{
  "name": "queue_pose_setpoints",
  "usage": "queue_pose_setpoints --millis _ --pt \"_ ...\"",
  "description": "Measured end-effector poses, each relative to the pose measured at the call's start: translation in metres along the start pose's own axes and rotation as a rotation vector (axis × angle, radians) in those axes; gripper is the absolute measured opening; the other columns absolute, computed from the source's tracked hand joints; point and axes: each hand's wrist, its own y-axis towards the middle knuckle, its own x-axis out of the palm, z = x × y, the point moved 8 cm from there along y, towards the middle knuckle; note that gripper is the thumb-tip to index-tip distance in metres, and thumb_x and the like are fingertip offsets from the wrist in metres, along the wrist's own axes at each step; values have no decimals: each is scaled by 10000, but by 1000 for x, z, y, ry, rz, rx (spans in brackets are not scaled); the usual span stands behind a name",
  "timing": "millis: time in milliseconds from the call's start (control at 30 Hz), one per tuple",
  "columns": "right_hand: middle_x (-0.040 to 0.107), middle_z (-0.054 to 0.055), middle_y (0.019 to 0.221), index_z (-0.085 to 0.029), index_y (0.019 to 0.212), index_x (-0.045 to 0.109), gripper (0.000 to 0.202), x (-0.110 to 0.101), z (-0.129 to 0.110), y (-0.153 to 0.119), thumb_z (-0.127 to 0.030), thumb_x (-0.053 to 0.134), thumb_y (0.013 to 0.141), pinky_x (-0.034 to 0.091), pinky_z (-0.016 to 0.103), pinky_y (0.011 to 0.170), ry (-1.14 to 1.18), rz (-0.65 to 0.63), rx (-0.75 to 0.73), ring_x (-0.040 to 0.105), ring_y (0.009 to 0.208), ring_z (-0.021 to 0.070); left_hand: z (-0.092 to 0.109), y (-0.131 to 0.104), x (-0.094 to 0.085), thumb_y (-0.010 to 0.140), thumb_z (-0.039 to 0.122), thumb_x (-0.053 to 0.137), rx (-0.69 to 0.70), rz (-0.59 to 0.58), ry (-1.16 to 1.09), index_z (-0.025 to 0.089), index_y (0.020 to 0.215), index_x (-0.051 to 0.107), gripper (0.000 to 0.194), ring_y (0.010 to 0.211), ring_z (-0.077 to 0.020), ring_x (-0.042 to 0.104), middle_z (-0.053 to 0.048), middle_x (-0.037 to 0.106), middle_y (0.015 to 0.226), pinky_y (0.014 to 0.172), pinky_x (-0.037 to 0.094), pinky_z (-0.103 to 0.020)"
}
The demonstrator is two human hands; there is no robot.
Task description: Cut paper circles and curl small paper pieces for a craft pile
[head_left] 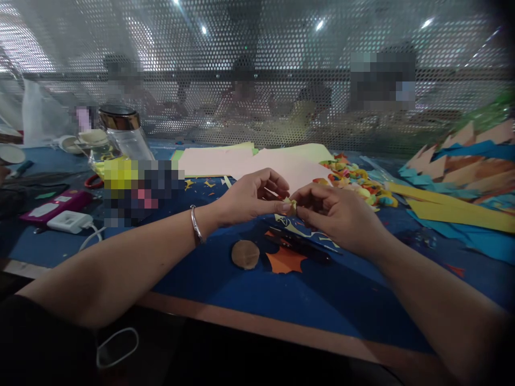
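Left hand (pixel 257 195) and right hand (pixel 341 217): thumbs and fingers both pinching yellow scrap (pixel 290 206), mid-view, above blue table (pixel 209 284). From scrap: orange cutout (pixel 286 260) at 6 o'clock, brown disc (pixel 245 254) between 7 and 8, flask (pixel 127 140) at 10, colourful pile (pixel 354 174) at 2.

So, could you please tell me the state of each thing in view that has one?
Left hand: pinching the yellow piece
Right hand: pinching the same piece
Yellow piece: held up at the fingertips, exact shape unclear
Orange cutout: lying loose on the table
Brown disc: lying flat
Bottle: lid on
Bracelet: worn
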Motion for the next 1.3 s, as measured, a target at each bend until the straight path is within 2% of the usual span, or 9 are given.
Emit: queue_pose_setpoints --millis 433,767,967,1100,1200,1300 --pt "564 -14 617 -196 892 693 248 1 2 -1 -442 691 862 370 264 490 -14 -12 -7 469 521 113 -6 0 -1 711 281 873 -50 -14 -72 163 985 596 408 910 -156 659 -40 663 948 895 524 -364" --pt "560 -16 606 -202 876 688 182 2 -2 -1 -382 683 851 360 270 494 -7 -26 -7 458 525 113 -6 1 -3 732 227 830 -55 3 -54 156 971 602 338 881 -134 670 -48 690 962 869 545 -339" --pt "564 -15 598 -198 872 694 165 0 -2 0 -356 652 845 354 271 483 -21 -6 -4 451 510 112 5 0 -3 723 219 785 37 43 117 171 931 576 299 810 -126 690 -49 685 978 742 562 -282" --pt "563 -17 595 -203 863 700 154 -2 -5 0 -345 648 838 365 274 482 -46 6 -25 468 505 116 12 -3 1 734 165 692 84 62 217 164 833 583 147 718 -86 674 -57 702 995 677 543 -245" --pt "565 -16 593 -207 865 701 153 -1 -4 0 -348 649 837 375 273 482 -32 -5 -12 475 506 116 15 -4 2 728 130 641 144 87 293 152 779 634 56 745 -85 668 -79 712 1028 730 563 -259" --pt "592 -5 607 -209 866 695 147 1 -1 0 -349 656 839 387 274 489 -9 -22 9 492 517 118 17 -5 1 724 117 608 201 102 354 156 757 672 82 838 -117 688 -83 715 1012 794 580 -280"
